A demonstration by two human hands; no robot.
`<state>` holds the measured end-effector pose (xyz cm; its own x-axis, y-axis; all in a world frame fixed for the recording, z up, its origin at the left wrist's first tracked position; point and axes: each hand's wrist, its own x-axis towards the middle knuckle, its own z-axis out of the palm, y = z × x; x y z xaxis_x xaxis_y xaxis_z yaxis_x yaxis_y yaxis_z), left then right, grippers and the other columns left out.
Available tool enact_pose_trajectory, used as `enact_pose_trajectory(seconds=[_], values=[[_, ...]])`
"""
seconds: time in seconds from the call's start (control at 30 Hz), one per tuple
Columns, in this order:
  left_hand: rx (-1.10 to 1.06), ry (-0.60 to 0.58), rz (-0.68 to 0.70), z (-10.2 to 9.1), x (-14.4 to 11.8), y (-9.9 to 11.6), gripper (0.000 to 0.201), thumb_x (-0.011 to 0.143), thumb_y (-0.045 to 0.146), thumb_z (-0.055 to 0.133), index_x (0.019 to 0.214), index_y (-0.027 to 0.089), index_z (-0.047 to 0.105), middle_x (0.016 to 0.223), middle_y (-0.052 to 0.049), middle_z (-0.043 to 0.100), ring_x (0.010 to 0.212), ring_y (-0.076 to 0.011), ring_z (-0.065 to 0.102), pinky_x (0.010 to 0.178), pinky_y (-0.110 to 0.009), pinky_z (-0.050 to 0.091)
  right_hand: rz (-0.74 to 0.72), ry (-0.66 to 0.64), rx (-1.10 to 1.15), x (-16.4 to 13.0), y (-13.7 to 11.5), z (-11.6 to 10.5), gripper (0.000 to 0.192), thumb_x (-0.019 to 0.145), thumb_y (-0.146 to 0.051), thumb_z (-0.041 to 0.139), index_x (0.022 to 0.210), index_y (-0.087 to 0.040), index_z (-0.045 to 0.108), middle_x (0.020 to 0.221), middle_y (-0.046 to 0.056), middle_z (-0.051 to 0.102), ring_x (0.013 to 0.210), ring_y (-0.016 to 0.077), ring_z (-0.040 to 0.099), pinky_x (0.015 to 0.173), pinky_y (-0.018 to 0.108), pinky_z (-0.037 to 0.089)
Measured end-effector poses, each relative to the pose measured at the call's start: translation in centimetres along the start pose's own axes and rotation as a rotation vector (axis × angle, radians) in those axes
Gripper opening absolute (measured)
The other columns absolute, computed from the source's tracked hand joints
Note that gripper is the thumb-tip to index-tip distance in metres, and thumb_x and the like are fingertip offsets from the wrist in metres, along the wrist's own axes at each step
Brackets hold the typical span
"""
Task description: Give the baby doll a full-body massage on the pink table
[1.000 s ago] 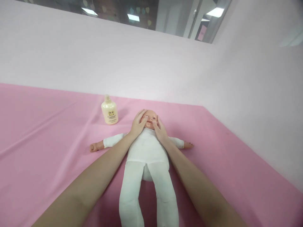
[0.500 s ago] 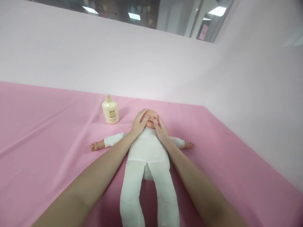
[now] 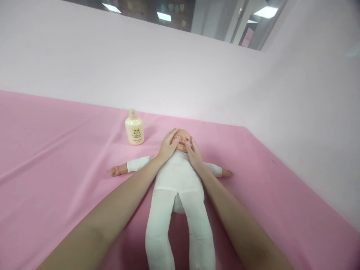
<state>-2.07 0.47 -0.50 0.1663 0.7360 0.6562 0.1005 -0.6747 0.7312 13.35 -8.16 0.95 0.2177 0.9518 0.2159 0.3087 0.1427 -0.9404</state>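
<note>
A baby doll (image 3: 180,176) in a white cloth body lies on its back, head at the far end, arms spread to both sides. My left hand (image 3: 168,145) rests along the left side of the doll's head, fingers stretched out and thumb on the cheek beside the mouth. On the opposite side my right hand (image 3: 194,150) lies against the cheek, its thumb near the corner of the mouth and its fingers extended. Both hands are open and touch the head without wrapping round it. Parts of the face and the sides of the head are hidden beneath them.
A cream-coloured bottle (image 3: 135,129) with a printed label stands upright to the left of the doll's head. Pink cloth (image 3: 70,150) with a few creases covers the surface. A white wall (image 3: 126,67) rises behind, with a window (image 3: 180,15) above it.
The whole view has shifted slightly, so the doll, bottle and hands appear a little further right. Both hands stay on the doll's face, with the thumbs in nearly the same place.
</note>
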Motion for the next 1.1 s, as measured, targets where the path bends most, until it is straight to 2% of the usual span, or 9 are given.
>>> enact_pose_trajectory(seconds=[0.13, 0.3, 0.4, 0.6, 0.83, 0.93, 1.1], values=[[-0.001, -0.001, 0.007, 0.06, 0.0, -0.02, 0.048, 0.103, 0.044, 0.055, 0.146, 0.022, 0.062, 0.155, -0.012, 0.059, 0.147, -0.0263, 0.052, 0.13, -0.048, 0.036, 0.006, 0.01, 0.0, 0.12, 0.17, -0.02, 0.105, 0.091, -0.081, 0.053, 0.17, -0.018, 0.027, 0.173, 0.009, 0.035, 0.161, 0.0266, 0.035, 0.134, 0.043, 0.027], [0.002, 0.001, -0.004, 0.05, 0.0, 0.12, 0.048, 0.103, 0.046, 0.056, 0.145, 0.024, 0.063, 0.156, -0.011, 0.059, 0.148, -0.0263, 0.052, 0.13, -0.049, 0.035, -0.014, 0.002, -0.007, 0.42, 0.54, -0.01, 0.1, 0.092, -0.081, 0.052, 0.169, -0.021, 0.029, 0.171, 0.007, 0.039, 0.16, 0.0254, 0.038, 0.133, 0.044, 0.028], [0.007, -0.005, -0.014, -0.03, 0.03, 0.26, 0.048, 0.104, 0.048, 0.055, 0.144, 0.025, 0.066, 0.156, -0.01, 0.058, 0.149, -0.0271, 0.051, 0.131, -0.049, 0.034, -0.032, -0.004, -0.007, 0.35, 0.41, -0.04, 0.099, 0.093, -0.08, 0.051, 0.169, -0.02, 0.027, 0.172, 0.007, 0.037, 0.161, 0.0249, 0.035, 0.134, 0.044, 0.026], [0.009, -0.033, -0.002, -0.23, -0.01, 0.41, 0.045, 0.105, 0.045, 0.053, 0.141, 0.025, 0.069, 0.158, -0.01, 0.056, 0.151, -0.0263, 0.048, 0.131, -0.049, 0.033, -0.148, -0.058, 0.0, -0.06, -0.3, -0.1, 0.091, 0.099, -0.075, 0.045, 0.17, -0.02, 0.026, 0.176, 0.005, 0.029, 0.164, 0.0199, 0.028, 0.136, 0.039, 0.018], [0.005, -0.046, 0.0, -0.43, -0.05, 0.63, 0.045, 0.106, 0.046, 0.05, 0.139, 0.025, 0.071, 0.157, -0.01, 0.057, 0.153, -0.0269, 0.046, 0.132, -0.049, 0.032, -0.219, -0.063, -0.011, -0.01, -0.34, 0.06, 0.08, 0.103, -0.069, 0.041, 0.168, -0.023, 0.033, 0.175, 0.003, 0.033, 0.164, 0.0177, 0.028, 0.137, 0.038, 0.016], [0.006, -0.042, -0.019, -0.43, -0.03, 0.54, 0.046, 0.106, 0.048, 0.051, 0.141, 0.026, 0.069, 0.159, -0.009, 0.055, 0.153, -0.0274, 0.046, 0.132, -0.049, 0.032, -0.193, -0.057, -0.019, 0.03, -0.24, 0.05, 0.084, 0.101, -0.071, 0.043, 0.168, -0.021, 0.032, 0.174, 0.005, 0.033, 0.163, 0.0192, 0.029, 0.136, 0.038, 0.018], [0.005, -0.009, -0.055, -0.16, 0.02, -0.04, 0.054, 0.104, 0.05, 0.055, 0.15, 0.022, 0.061, 0.16, -0.011, 0.054, 0.153, -0.0284, 0.046, 0.133, -0.05, 0.03, -0.042, -0.003, -0.058, -0.03, -0.2, 0.07, 0.1, 0.094, -0.081, 0.046, 0.17, -0.02, 0.026, 0.173, 0.009, 0.036, 0.162, 0.0255, 0.033, 0.136, 0.044, 0.021]])
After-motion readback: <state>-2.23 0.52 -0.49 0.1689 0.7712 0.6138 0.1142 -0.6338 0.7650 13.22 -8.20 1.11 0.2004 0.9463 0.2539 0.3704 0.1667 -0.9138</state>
